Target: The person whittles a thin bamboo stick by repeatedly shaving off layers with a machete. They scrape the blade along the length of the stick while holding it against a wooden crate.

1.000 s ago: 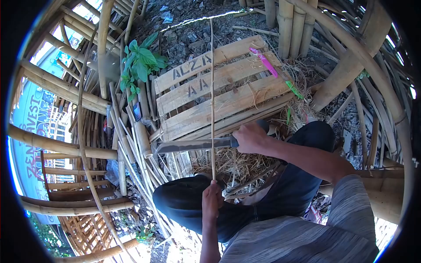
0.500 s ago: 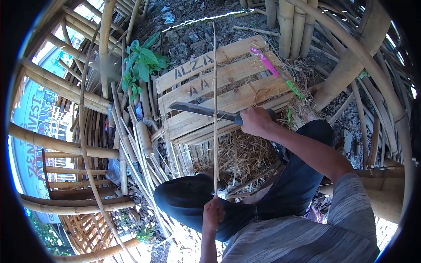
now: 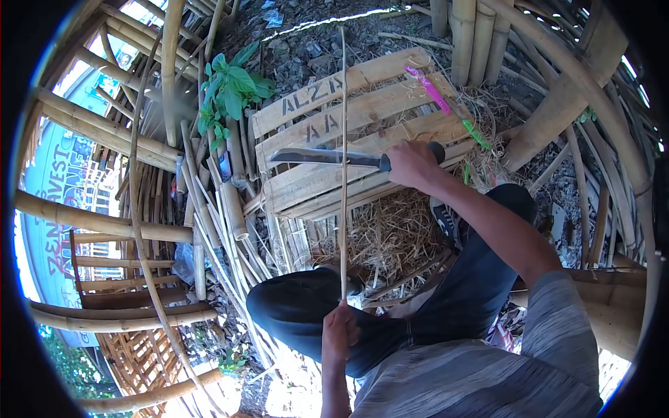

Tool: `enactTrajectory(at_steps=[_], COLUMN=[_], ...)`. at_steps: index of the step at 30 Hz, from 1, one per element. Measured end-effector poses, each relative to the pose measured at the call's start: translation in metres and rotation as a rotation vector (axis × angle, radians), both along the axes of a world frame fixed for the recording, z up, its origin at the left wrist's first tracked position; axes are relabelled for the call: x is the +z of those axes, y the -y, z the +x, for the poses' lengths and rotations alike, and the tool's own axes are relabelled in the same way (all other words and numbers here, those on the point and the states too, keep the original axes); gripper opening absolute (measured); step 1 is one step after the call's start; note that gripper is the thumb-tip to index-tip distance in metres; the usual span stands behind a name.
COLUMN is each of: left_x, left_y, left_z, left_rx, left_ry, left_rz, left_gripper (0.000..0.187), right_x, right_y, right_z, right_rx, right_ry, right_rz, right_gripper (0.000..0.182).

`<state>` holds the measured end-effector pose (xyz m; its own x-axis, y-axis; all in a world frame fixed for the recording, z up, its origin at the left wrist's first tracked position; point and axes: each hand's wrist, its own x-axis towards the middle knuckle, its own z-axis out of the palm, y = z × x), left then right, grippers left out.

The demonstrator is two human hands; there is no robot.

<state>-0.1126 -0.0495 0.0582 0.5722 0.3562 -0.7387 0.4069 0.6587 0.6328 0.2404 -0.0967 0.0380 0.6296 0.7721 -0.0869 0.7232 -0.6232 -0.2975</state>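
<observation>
Landmark: the slatted wooden crate (image 3: 362,143). Left hand (image 3: 339,331) is at the person's side of it, fingers closed around the near end of a long thin strip (image 3: 343,237); the strip runs from there across the crate and past its far edge. Right hand (image 3: 412,167) is over the crate's near part, fingers wrapped around the dark handle of a long knife (image 3: 306,156). Blade points left over the slats and crosses the strip. Step in hand, my read: working the blade at the strip. Can't tell if the edge bites or only touches. A next stroke would call for a steady left hold, a controlled blade angle, and the edge kept off the left fingers and knees. Pink strap (image 3: 431,90) lies at the crate's right end, straw (image 3: 401,237) on its near side, leafy plant (image 3: 233,90) off its far left corner.
</observation>
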Motion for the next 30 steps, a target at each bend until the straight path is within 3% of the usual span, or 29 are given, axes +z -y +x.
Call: enactTrajectory(at_steps=[3,12,14,19,21,23,25,27,30], left_x=[-0.006,-0.018,-0.017,-0.013,-0.021,-0.022,-0.022,-0.025,-0.03], left_y=[0.001,-0.009,-0.019,-0.014,-0.017,-0.018,-0.019,-0.023,-0.03], left_z=[0.008,-0.017,-0.016,0.004,0.006,0.01,0.016,0.022,0.03], left_rx=[-0.019,-0.043,-0.183,-0.167,-0.208,-0.129,-0.118,-0.101,-0.107], left_ry=[0.016,0.048,0.07,-0.025,-0.01,0.034,0.033,0.035,0.025], left_rz=[-0.039,-0.191,-0.143,0.196,0.267,0.105,0.098,0.093,0.119], left_gripper=[0.04,0.038,0.036,0.031,0.03,0.029,0.03,0.03,0.031], right_x=[0.0,-0.014,-0.007,-0.002,0.007,0.005,0.003,0.001,0.003], right_y=[0.008,0.014,0.012,0.005,0.009,0.013,0.017,0.02,0.023], right_z=[-0.012,-0.024,-0.02,-0.022,-0.025,-0.038,-0.053,-0.067,-0.089], right_rx=[-0.02,-0.06,-0.056,-0.062,-0.133,-0.107,-0.073,0.103,0.272], right_ry=[0.037,-0.309,-0.279,-0.246,-0.859,-0.83,-0.801,-0.375,-0.285], right_rz=[0.041,0.067,0.047,0.047,0.037,0.086,0.134,-0.001,0.004], right_gripper=[0.017,0.02,0.02,0.022,0.026,0.026,0.026,0.024,0.022])
